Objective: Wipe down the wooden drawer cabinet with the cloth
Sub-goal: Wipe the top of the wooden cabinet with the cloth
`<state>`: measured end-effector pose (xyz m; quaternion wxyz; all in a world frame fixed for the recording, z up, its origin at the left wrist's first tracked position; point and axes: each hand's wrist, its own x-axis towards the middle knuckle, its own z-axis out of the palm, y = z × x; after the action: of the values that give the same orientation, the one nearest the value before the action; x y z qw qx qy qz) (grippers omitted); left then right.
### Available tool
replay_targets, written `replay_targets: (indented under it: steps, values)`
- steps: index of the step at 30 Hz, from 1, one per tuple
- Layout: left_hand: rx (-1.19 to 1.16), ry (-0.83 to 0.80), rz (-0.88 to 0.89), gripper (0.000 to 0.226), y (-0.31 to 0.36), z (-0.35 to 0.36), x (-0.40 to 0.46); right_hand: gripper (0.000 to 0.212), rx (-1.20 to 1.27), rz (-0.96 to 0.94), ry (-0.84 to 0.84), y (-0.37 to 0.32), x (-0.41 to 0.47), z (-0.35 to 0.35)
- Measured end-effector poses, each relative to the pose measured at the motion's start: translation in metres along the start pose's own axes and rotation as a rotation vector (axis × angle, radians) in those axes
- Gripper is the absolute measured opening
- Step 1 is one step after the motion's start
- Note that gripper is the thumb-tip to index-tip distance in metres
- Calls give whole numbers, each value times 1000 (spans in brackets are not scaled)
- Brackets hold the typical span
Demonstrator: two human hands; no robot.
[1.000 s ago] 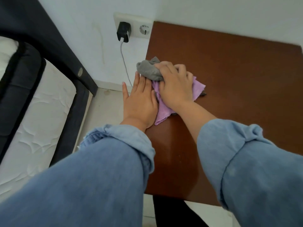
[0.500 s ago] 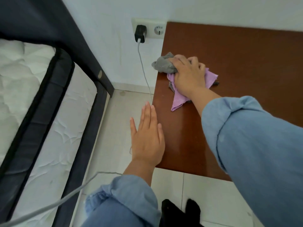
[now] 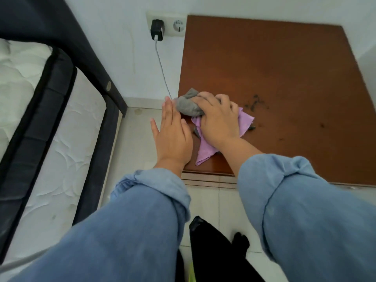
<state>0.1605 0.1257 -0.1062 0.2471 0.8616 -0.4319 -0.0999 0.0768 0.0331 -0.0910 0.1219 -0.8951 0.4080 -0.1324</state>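
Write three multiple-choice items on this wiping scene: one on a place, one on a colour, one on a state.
1. Where does the cloth lie?
A. near the cabinet top's left edge
B. on the mattress
C. on the floor

2. What colours is the cloth?
A. red and white
B. purple and grey
C. green only

3. How is the left hand?
A. clenched in a fist
B. gripping the cable
C. flat and open

Answers: 1 A, it rests on the cabinet top under the right hand. 2 B, a purple sheet with a grey bunch. 3 C, its fingers are stretched out at the cabinet's left edge.
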Motion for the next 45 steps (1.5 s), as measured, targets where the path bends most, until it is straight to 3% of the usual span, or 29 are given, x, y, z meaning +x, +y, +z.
replay_targets:
  steps: [4, 12, 16, 20, 26, 31, 33, 35, 40, 45]
  values:
    - [-9, 24, 9, 55, -1, -3, -5, 40, -5, 51, 32, -12, -51, 3]
    - [-3, 84, 14, 61, -10, 1, -47, 38, -18, 20, 18, -12, -54, -2]
    - [-113, 53, 35, 69, -17, 9, -92, 40, -23, -19, -4, -8, -58, -4]
    - [-79, 76, 31, 68, -16, 13, -110, 41, -30, -48, -18, -6, -58, -4]
    - [-48, -14, -4, 61, -15, 2, -108, 39, -5, -104, -6, -10, -85, -2]
    - [-354, -48, -230, 53, 3, -14, -111, 36, -17, -100, -18, -21, -119, -2]
    - [-394, 34, -342, 56, 10, -17, -120, 34, 27, -116, -49, -27, -135, -8]
    - [-445, 146, -413, 41, 19, -19, -135, 36, 111, -146, -92, -28, -155, -22]
    - [-685, 163, -523, 19, 50, -20, -163, 53, 261, 66, -224, -3, -200, -63]
    - [-655, 71, -461, 13, 88, -7, -194, 58, 265, 262, -222, 56, -243, -88]
